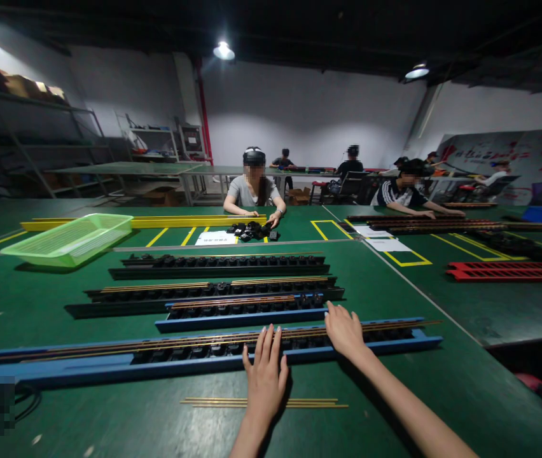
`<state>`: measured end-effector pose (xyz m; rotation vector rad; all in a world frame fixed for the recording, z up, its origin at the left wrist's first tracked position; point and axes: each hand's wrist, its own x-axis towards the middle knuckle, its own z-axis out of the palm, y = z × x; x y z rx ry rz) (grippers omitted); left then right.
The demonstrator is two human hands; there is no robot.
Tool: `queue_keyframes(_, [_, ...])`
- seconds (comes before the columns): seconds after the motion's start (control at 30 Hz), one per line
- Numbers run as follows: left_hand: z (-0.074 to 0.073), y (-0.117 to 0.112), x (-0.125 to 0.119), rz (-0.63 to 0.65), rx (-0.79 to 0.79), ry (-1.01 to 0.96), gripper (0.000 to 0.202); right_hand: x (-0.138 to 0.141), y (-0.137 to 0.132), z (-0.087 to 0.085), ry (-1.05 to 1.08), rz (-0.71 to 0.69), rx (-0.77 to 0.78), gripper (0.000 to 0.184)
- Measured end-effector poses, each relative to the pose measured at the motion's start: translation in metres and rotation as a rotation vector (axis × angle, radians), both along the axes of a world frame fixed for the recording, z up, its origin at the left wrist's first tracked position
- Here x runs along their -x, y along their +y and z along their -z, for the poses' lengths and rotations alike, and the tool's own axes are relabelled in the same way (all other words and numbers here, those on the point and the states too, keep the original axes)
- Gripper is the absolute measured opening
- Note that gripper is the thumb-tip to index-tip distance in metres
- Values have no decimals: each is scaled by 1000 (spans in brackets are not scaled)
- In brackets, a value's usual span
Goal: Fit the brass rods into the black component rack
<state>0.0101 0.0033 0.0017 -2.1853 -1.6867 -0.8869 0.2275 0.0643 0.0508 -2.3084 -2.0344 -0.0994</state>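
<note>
Left hand [265, 381], right hand [345, 331] spread on blue rail [194, 364]; its thin brass rods [371, 332] look springy, best held mid-length.

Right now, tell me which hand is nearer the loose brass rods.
Left. The left hand crosses over the loose brass rods; the right hand sits farther away, on the blue rail.
</note>
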Motion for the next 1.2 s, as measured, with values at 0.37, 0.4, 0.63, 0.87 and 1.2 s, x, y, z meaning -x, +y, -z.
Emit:
queue_keyframes(0.37, [0,0,0,-9,-14,16,55,21,6,-2,-3,-45,-174,52])
queue_keyframes(0.4, [0,0,0,-11,-14,18,56,23,7,1,13,-49,-159,52])
queue_keyframes(0.63, [2,1,0,-2,7,11,55,24,7,7,3,-87,-119,54])
queue_keyframes(0.87, [4,3,0,2,0,-3,54,32,5,-7,-71,-177,-205,53])
queue_keyframes(1.2, [3,2,-1,-7,-7,-7,55,38,-1,-2,15,-156,-97,53])
